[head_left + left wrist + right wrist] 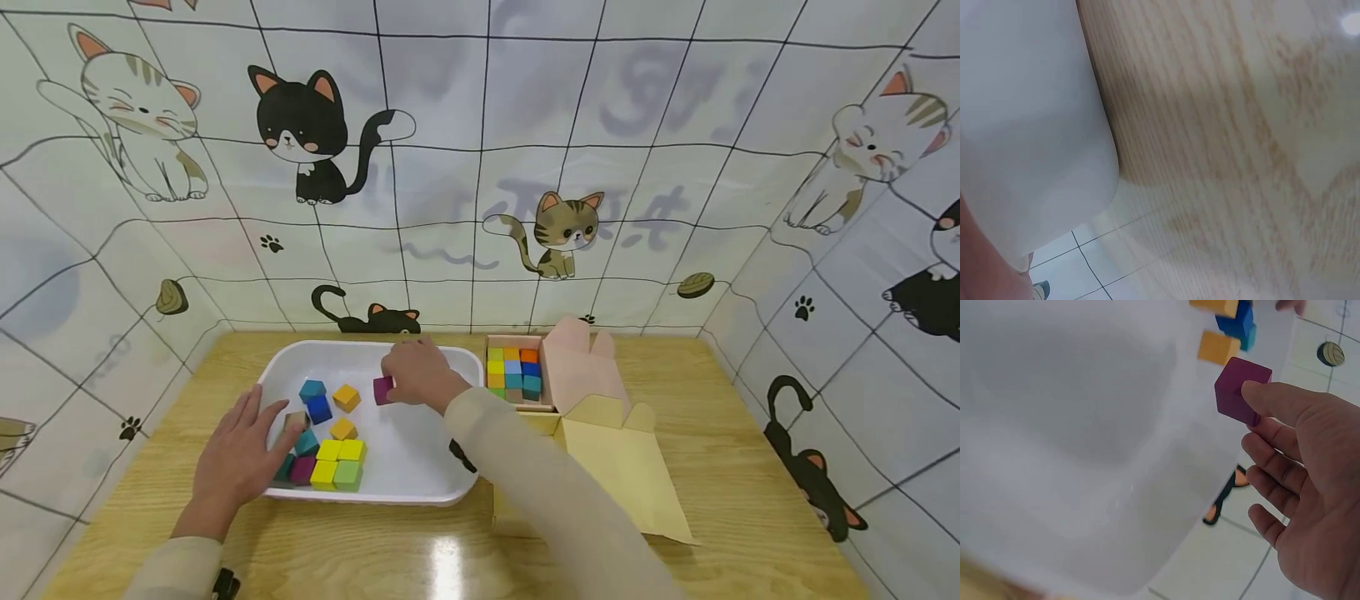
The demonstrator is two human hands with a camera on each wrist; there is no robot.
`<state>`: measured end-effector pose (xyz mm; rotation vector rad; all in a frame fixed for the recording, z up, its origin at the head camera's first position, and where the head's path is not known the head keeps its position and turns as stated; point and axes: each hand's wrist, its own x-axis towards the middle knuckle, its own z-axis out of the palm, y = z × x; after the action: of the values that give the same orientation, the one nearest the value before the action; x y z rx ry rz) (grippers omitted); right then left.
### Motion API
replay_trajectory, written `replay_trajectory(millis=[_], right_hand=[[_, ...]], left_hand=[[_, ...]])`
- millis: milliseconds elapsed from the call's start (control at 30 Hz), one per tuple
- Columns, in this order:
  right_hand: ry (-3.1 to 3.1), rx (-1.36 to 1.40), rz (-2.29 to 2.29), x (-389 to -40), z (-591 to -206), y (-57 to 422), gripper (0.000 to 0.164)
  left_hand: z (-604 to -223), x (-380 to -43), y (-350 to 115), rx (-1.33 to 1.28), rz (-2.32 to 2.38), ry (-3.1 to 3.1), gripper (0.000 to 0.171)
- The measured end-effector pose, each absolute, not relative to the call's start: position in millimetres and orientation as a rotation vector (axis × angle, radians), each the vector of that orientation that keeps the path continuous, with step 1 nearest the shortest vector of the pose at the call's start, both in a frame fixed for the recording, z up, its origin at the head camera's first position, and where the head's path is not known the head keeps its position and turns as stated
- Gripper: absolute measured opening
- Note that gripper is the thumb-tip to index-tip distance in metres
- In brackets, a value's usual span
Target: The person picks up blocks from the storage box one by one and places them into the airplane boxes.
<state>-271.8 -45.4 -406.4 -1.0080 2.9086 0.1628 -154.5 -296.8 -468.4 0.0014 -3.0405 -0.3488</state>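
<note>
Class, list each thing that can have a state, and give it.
White tray, upright, partly filled
Right hand, pinching one purple cube
That cube, held over the tray
Left hand, outstretched
Tray cubes, loose, some touching
Pink box, standing open
Boxed cubes, packed in rows
Yellow box, open, interior mostly hidden

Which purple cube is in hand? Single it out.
The purple cube pinched by the right hand; the other purple cube sits, unheld, in the white tray beside yellow cubes.

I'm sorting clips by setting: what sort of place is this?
Perhaps a small play corner or recording booth indoors: cat-print walls close in on three sides of a wood-grain table, where a white tray holds coloured cubes.
</note>
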Motion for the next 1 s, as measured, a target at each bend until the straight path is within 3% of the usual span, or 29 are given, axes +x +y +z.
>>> replay_trajectory(millis=[400,767,1000], right_hand=[[2.945,-0.811,0.019,-294,-370,55,0.028],[2.926,-0.694,-0.025,-293,-374,137,0.027],[2.87,-0.657,0.026,-285,-378,164,0.023]], left_hand=[[-472,-156,-299,-0.02,-0.347,-3.039,0.074],[-470,-156,-299,-0.024,-0.341,-3.039,0.074],[-470,-156,-297,-0.032,-0.367,-3.028,0.073]])
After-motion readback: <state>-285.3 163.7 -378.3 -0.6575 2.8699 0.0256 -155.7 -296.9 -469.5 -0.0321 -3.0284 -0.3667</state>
